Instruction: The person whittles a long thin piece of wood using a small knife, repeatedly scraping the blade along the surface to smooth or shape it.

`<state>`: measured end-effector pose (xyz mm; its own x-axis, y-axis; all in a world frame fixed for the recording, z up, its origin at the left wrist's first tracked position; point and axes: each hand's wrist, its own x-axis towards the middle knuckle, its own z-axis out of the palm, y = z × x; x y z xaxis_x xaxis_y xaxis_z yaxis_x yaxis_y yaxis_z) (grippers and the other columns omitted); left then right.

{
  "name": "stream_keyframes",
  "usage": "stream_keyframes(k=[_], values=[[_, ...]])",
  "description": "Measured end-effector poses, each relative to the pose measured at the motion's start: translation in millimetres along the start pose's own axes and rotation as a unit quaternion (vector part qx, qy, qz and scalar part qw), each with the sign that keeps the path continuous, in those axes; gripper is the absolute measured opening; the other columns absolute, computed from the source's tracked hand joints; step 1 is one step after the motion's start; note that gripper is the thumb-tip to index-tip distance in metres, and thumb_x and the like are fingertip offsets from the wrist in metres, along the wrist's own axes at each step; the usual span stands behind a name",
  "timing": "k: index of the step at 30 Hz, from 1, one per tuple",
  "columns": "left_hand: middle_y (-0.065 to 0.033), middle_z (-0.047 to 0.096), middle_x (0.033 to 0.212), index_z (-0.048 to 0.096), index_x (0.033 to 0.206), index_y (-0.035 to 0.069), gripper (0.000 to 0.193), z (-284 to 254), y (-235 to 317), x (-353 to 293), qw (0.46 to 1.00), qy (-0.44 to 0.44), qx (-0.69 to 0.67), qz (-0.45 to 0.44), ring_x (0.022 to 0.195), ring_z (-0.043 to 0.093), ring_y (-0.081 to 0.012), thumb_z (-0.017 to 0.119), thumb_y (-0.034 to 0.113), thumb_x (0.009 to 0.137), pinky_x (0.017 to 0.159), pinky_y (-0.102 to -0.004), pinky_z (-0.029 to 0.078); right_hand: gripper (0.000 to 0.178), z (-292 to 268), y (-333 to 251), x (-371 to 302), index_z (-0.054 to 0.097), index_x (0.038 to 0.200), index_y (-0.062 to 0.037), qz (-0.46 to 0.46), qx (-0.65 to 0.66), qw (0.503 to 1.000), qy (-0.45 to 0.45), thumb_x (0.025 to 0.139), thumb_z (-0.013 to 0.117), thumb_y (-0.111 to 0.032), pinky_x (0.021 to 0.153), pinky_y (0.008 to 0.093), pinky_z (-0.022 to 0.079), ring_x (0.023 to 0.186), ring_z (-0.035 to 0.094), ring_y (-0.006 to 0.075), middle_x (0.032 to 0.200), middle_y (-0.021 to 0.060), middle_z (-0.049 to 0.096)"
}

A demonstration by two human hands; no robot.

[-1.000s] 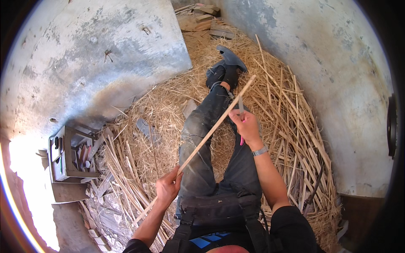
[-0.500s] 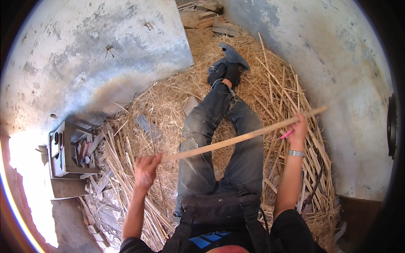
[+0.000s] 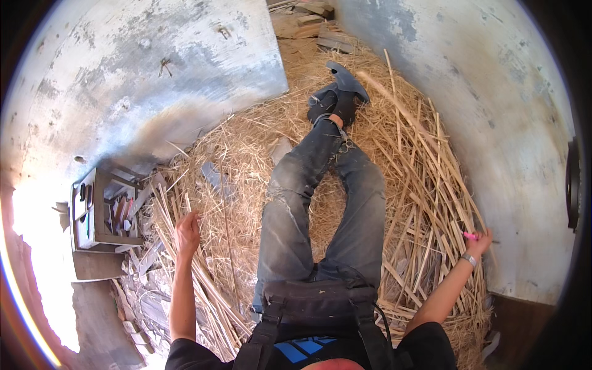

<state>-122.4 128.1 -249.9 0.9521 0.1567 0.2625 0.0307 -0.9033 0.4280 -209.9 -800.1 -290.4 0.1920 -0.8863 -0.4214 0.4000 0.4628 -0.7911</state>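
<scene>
My left hand (image 3: 187, 233) is raised beside the left bundle of thin wooden strips (image 3: 213, 293), its fingers curled in. Whether anything is inside it I cannot make out. Far to the right, my right hand (image 3: 480, 242) grips a small pink-handled tool (image 3: 470, 235); a thin dark tip seems to show past the fingers. It is at the edge of the right pile of strips (image 3: 425, 179), close to the wall. A pale strip (image 3: 398, 105), smeared by motion, slants over the top of that pile, touched by neither hand.
My outstretched legs (image 3: 296, 209) lie between the two piles, over straw and shavings (image 3: 240, 148). A small open wooden cabinet (image 3: 102, 213) holding assorted items stands at the left. Worn plaster walls (image 3: 505, 123) curve around, and broken boards (image 3: 333, 40) lie at the far end.
The long strip held across my legs has left both hands and now blurs over the right pile. My right hand swung outward to the right; my left hand drew slightly left.
</scene>
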Motion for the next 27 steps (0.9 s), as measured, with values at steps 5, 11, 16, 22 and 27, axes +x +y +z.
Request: stream_keyframes(k=[5, 11, 16, 22, 27], values=[[-0.0277, 0.068, 0.124, 0.06, 0.138, -0.003, 0.051, 57.1, -143.2, -92.3, 0.977, -0.127, 0.078, -0.15, 0.123, 0.061, -0.0422, 0.069, 0.021, 0.094, 0.108, -0.0481, 0.047, 0.038, -84.1, 49.6, 36.4, 0.056, 0.083, -0.0109, -0.025, -0.228, 0.972, 0.055, 0.103, 0.057, -0.043, 0.046, 0.0356, 0.033, 0.049, 0.031, 0.0152, 0.054, 0.0, 0.034], [-0.0379, 0.038, 0.158, 0.027, 0.158, -0.01, 0.094, 163.4, -172.5, -202.8, 0.879, -0.301, 0.117, -0.351, 0.151, 0.033, -0.0488, 0.068, 0.046, 0.095, 0.124, -0.0493, 0.03, 0.031, -189.6, 110.4, 24.7, 0.057, 0.084, -0.0086, -0.013, -0.284, 0.949, 0.134, 0.099, 0.06, -0.036, 0.049, 0.041, 0.039, 0.052, 0.046, 0.0201, 0.059, 0.0049, 0.045], [-0.0371, 0.056, 0.14, 0.056, 0.141, -0.004, 0.069, 173.6, -152.7, -275.6, 0.905, -0.343, 0.102, -0.232, 0.131, 0.054, -0.0485, 0.072, 0.038, 0.089, 0.112, -0.0502, 0.044, 0.027, -169.0, 210.8, -48.4, 0.064, 0.086, -0.001, 0.033, -0.384, 0.917, 0.101, 0.095, 0.059, -0.026, 0.055, 0.0424, 0.041, 0.058, 0.051, 0.0228, 0.067, 0.0099, 0.056], [-0.0282, 0.073, 0.095, 0.075, 0.109, 0.004, 0.033, 186.2, -131.6, -248.9, 0.92, -0.284, 0.012, -0.268, 0.092, 0.071, -0.0468, 0.069, 0.03, 0.088, 0.083, -0.0527, 0.056, 0.036, -115.0, 226.8, -48.3, 0.071, 0.101, 0.0068, -0.098, -0.601, 0.791, 0.058, 0.092, 0.062, -0.027, 0.062, 0.0491, 0.044, 0.063, 0.056, 0.0266, 0.078, 0.0162, 0.064], [-0.0279, 0.072, 0.096, 0.074, 0.113, 0.003, 0.032, 162.7, -138.1, -227.7, 0.941, -0.083, -0.122, -0.305, 0.091, 0.071, -0.044, 0.06, 0.028, 0.099, 0.08, -0.0508, 0.054, 0.035, -61.9, 244.7, -50.0, 0.066, 0.093, 0.0078, -0.196, -0.582, 0.789, -0.001, 0.097, 0.064, -0.027, 0.066, 0.0486, 0.045, 0.068, 0.058, 0.0288, 0.081, 0.0187, 0.065]])
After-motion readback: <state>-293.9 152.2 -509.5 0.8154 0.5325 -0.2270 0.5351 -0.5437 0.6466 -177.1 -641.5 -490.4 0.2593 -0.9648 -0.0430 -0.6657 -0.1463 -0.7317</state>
